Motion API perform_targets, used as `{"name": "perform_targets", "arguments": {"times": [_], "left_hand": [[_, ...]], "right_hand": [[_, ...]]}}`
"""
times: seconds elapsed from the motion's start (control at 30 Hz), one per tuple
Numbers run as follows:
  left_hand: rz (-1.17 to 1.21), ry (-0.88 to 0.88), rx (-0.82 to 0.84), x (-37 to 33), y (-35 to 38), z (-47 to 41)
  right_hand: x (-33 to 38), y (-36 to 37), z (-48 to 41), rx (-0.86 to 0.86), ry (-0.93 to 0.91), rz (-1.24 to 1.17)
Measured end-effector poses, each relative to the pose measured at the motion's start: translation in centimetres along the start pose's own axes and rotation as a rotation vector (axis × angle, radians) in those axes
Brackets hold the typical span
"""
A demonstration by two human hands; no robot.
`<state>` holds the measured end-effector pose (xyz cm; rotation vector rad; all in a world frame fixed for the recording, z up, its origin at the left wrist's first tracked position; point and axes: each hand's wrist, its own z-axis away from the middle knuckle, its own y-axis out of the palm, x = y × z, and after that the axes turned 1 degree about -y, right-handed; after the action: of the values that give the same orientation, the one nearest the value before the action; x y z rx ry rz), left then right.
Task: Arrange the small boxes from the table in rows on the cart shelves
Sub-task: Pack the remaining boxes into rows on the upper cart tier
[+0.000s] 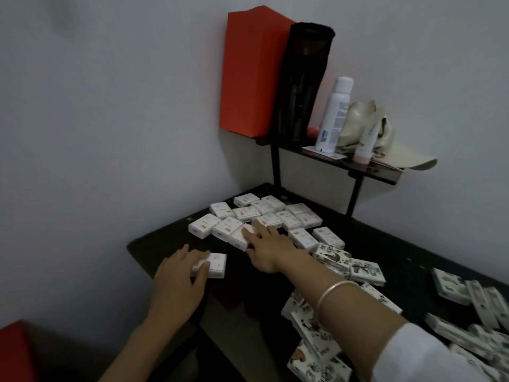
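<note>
- A dark table stands in the corner of a room, against the walls.
- Many small white boxes lie flat in a loose bunch near the back left corner of the table.
- One white box lies by itself near the left edge, apart from the bunch.
- The left hand rests on this lone box. Its fingers lie on top and look quite straight, not curled round it.
- The right hand reaches to the front of the bunch. Its fingers are spread out and straight, and they press on the nearest white boxes.
- The right wrist wears a pale bracelet, and a white sleeve covers the arm behind it.
- Boxes with pictures lie in a messy heap along the front and right side of the table, some leaning on each other.
- A small black shelf stands on legs above the back edge.
- On the shelf are a tall red box, a tall black holder, a white spray can, a small tube and a cream bag.
</note>
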<state>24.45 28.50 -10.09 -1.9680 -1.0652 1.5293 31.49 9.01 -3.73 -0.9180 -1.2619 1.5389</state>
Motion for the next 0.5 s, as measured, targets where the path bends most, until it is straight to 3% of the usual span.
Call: {"name": "perform_targets", "arguments": {"times": [0.23,0.43,0.5], "left_hand": [[0.213,0.059,0.097,-0.2,-2.0,-0.1],[0.238,0.099,0.149,-0.5,-2.5,0.9],[0.270,0.122,0.173,-0.8,-2.7,1.4]], "right_hand": [[0.0,-0.9,0.0,-0.179,-0.046,-0.207],[-1.2,-1.9,1.7,0.066,0.019,-0.290],[-1.3,-1.7,2.6,0.071,0.012,-0.306]]}}
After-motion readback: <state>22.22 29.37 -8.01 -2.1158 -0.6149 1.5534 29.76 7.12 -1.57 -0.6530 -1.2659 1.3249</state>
